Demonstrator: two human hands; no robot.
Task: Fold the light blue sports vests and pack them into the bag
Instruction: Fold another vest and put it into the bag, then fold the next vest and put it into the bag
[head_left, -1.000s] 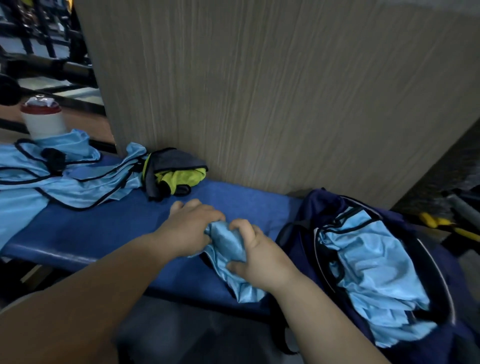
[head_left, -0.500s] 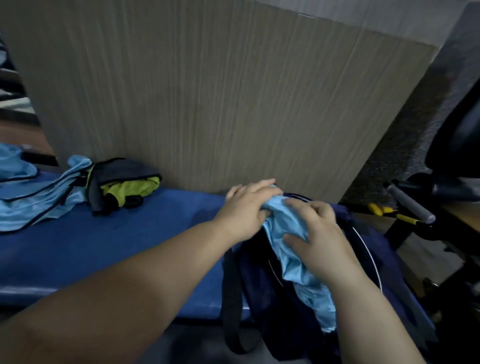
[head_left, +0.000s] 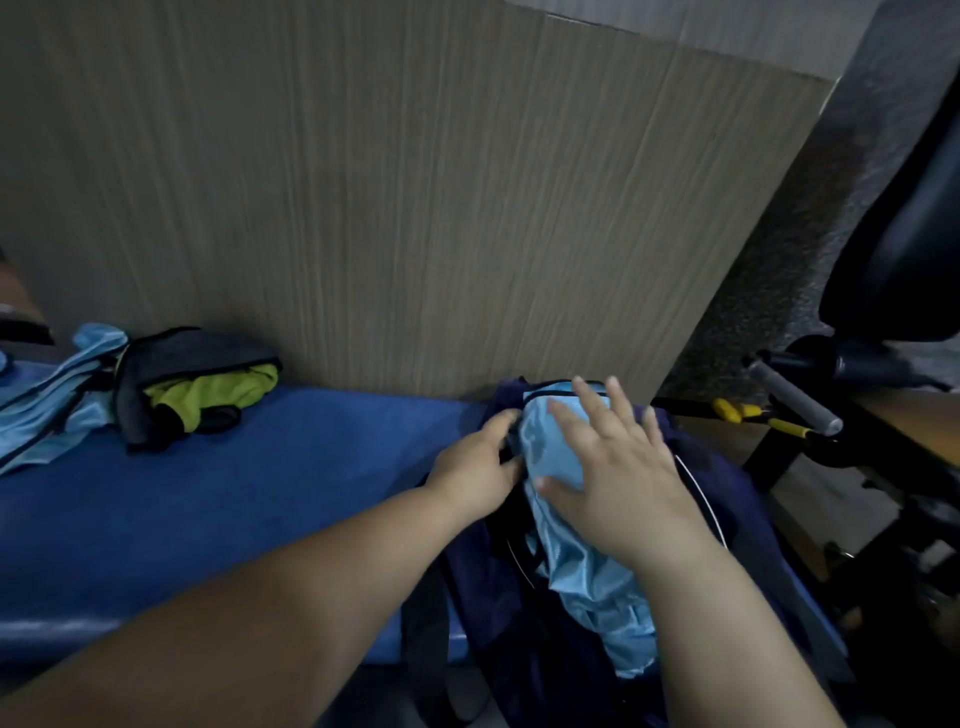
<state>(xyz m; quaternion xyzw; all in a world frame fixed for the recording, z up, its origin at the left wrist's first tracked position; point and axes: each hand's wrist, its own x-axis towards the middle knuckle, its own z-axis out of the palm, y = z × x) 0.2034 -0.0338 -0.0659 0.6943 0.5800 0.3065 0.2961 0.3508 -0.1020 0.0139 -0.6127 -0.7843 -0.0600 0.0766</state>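
A dark navy bag (head_left: 727, 499) lies open at the right end of the blue bench (head_left: 223, 519). Light blue vests (head_left: 587, 587) fill its opening. My right hand (head_left: 618, 478) lies flat with spread fingers on the topmost folded light blue vest (head_left: 540, 441), pressing it into the bag. My left hand (head_left: 478, 467) is at the vest's left edge, fingers curled on the fabric and the bag's rim. More light blue vests (head_left: 57, 400) lie spread at the bench's far left.
A black and yellow-green garment (head_left: 192, 384) lies on the bench by the wood-grain panel (head_left: 415, 208) behind it. To the right stand dark metal gym equipment (head_left: 810, 400) with a grey handle and yellow-tipped parts (head_left: 748, 413). A black strap (head_left: 426, 623) hangs off the bag.
Both hands carried the folded vest from the bench right into the bag. My right hand went from gripping it to lying flat on top.
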